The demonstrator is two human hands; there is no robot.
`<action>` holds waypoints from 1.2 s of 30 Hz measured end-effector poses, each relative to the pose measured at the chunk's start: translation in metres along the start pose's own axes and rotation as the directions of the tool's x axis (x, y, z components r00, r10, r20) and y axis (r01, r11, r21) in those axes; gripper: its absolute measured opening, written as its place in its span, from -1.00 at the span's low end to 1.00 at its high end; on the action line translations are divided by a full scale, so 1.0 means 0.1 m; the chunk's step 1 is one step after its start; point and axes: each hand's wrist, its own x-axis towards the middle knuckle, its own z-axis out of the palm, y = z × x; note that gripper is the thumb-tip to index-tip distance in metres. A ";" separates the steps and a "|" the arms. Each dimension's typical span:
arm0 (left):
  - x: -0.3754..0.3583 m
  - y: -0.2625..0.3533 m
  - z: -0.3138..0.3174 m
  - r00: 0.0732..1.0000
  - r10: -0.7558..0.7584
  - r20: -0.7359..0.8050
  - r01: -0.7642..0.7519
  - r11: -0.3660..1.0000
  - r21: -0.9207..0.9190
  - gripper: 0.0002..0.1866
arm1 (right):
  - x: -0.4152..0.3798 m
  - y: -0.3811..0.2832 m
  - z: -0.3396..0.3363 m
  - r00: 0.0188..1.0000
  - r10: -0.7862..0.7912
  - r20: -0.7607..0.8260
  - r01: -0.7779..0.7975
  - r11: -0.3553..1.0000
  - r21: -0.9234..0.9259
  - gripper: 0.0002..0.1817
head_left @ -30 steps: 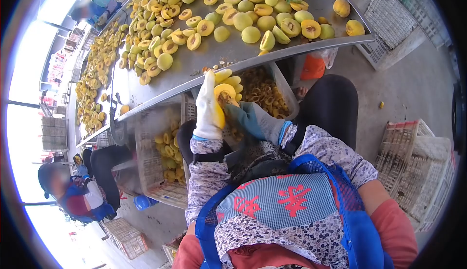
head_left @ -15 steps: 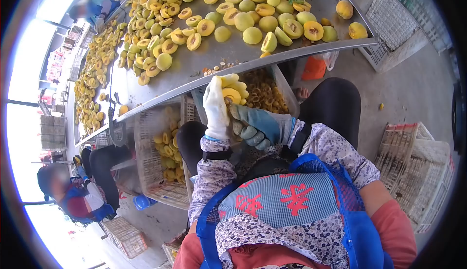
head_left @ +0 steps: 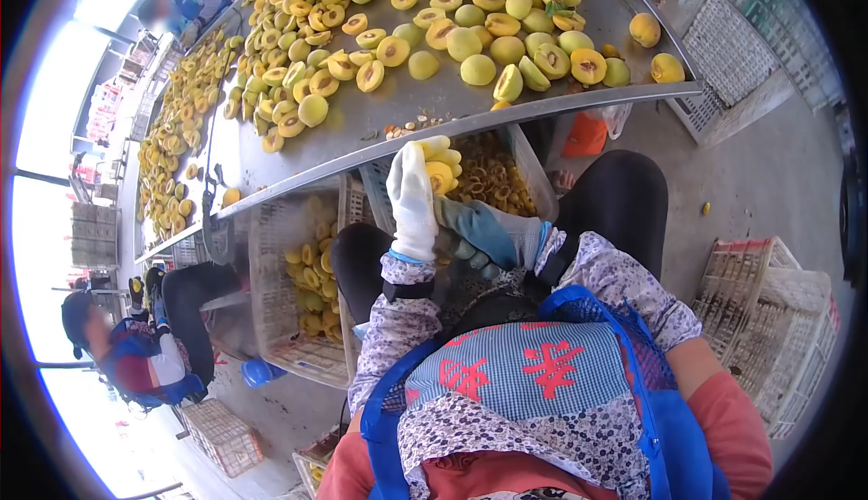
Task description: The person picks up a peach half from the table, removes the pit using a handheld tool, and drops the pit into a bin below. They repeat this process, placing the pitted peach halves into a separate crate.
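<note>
My left hand, in a white glove with yellow-coated fingers, is closed around a yellow peach half with its cut face showing. Close beside it, near the left wrist, my right hand in a blue-grey glove has its fingers curled. Whatever the right fingers grip is hidden from view. Just above both hands runs the metal table's edge. Below the hands stands a crate holding many brownish-yellow ring-shaped pieces.
Halved peaches are heaped over the table. Small pit-like bits lie near its edge. A crate at left holds peach halves. Stacked crates stand right. Two other people work at left, one person seated nearby.
The peach half has turned in my left hand and shows a smoother yellow face. My right hand has shifted slightly downward from it. The whole view has moved a little.
</note>
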 end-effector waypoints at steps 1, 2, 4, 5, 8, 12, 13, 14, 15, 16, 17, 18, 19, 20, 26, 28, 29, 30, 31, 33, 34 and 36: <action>0.00 -0.01 0.00 1.000 -0.003 -0.006 0.003 1.000 -0.013 -0.53 | 0.03 0.03 -0.01 1.000 -0.001 0.001 0.001 1.000 0.001 -0.50; 0.01 -0.02 0.00 1.000 -0.005 -0.010 0.005 1.000 -0.026 -0.53 | 0.10 0.09 -0.05 0.992 -0.015 0.126 0.000 0.992 0.123 -0.47; -0.01 0.08 0.04 0.999 0.047 0.010 -0.047 0.999 -0.022 -0.54 | 0.25 0.19 -0.15 0.969 -0.039 0.245 -0.021 0.971 0.239 -0.44; -0.02 0.11 0.05 0.994 0.102 0.027 -0.101 0.995 -0.019 -0.54 | 0.34 0.21 -0.22 0.898 -0.080 0.433 -0.089 0.930 0.357 -0.42; 0.05 0.04 -0.01 0.998 0.033 0.059 -0.034 0.999 0.012 -0.54 | 0.50 0.25 -0.31 0.728 -0.162 0.666 -0.218 0.867 0.449 -0.40; 0.04 0.04 -0.05 0.991 0.020 0.132 -0.034 0.994 0.102 -0.56 | 0.14 0.05 -0.21 0.942 0.093 0.322 -0.159 0.970 0.186 -0.50; 0.00 0.10 0.00 0.992 -0.100 0.079 0.100 0.995 0.008 -0.54 | 0.12 0.05 -0.20 0.942 0.092 0.324 -0.159 0.969 0.186 -0.50; -0.03 0.15 0.04 0.975 -0.221 0.039 0.223 0.971 -0.091 -0.52 | 0.09 0.05 -0.19 0.953 -0.004 0.302 -0.024 0.996 0.090 -0.52; -0.04 0.14 0.05 0.970 -0.244 -0.007 0.241 0.962 -0.131 -0.49 | 0.07 0.06 -0.19 0.952 -0.103 0.287 0.111 0.994 -0.011 -0.54; -0.01 0.16 0.05 0.970 -0.245 -0.007 0.242 0.961 -0.131 -0.49 | 0.09 0.11 -0.20 0.952 -0.103 0.287 0.110 0.994 -0.010 -0.54; 0.02 0.21 0.06 0.954 -0.283 -0.103 0.256 0.941 -0.223 -0.52 | 0.14 0.19 -0.21 0.907 -0.323 0.270 0.397 0.869 -0.294 -0.56; 0.06 0.26 0.04 0.926 -0.324 -0.194 0.255 0.914 -0.315 -0.54 | 0.20 0.26 -0.23 0.795 -0.514 0.321 0.599 0.589 -0.542 -0.57; 0.10 0.25 -0.05 0.935 -0.292 -0.201 0.213 0.916 -0.340 -0.53 | 0.30 0.32 -0.27 0.793 -0.515 0.326 0.602 0.584 -0.545 -0.57; 0.09 0.36 -0.07 0.932 -0.276 -0.237 0.187 0.922 -0.338 -0.54 | 0.41 0.40 -0.32 0.785 -0.546 0.293 0.588 0.510 -0.628 -0.56; -0.09 0.82 -1.04 0.870 0.227 -0.438 -0.119 0.958 0.261 -0.59 | 0.47 0.42 -0.29 0.772 -0.600 -0.209 0.352 0.677 -0.646 -0.50; 0.00 0.71 -1.63 0.809 0.334 -0.484 0.053 0.778 0.626 -0.60 | 0.49 0.39 -0.31 0.629 -0.692 -0.354 0.222 0.596 -0.772 -0.54; 0.06 0.72 -1.60 0.813 0.339 -0.474 0.043 0.777 0.628 -0.60 | 0.48 0.36 -0.30 0.620 -0.697 -0.360 0.224 0.597 -0.770 -0.54; 0.13 0.73 -1.56 0.802 0.465 -0.375 0.014 0.613 0.790 -0.60 | 0.45 0.32 -0.28 0.569 -0.755 -0.327 0.284 0.553 -0.783 -0.57; 0.18 0.73 -1.52 0.785 0.564 -0.256 -0.005 0.419 0.908 -0.60 | 0.43 0.30 -0.28 0.517 -0.806 -0.290 0.339 0.503 -0.795 -0.59; 0.43 0.72 -0.89 0.888 0.440 -0.134 -0.191 0.617 0.763 -0.59 | 0.44 0.38 -0.32 0.578 -0.768 -0.275 0.301 0.514 -0.803 -0.60; 0.55 0.68 -0.56 0.891 0.454 -0.002 -0.293 0.579 0.760 -0.58 | 0.45 0.38 -0.35 0.637 -0.726 -0.260 0.264 0.522 -0.811 -0.61; 0.84 0.56 0.02 0.919 0.344 0.194 -0.361 0.530 0.768 -0.57 | 0.31 0.27 -0.35 0.678 -0.696 -0.238 0.268 0.535 -0.801 -0.62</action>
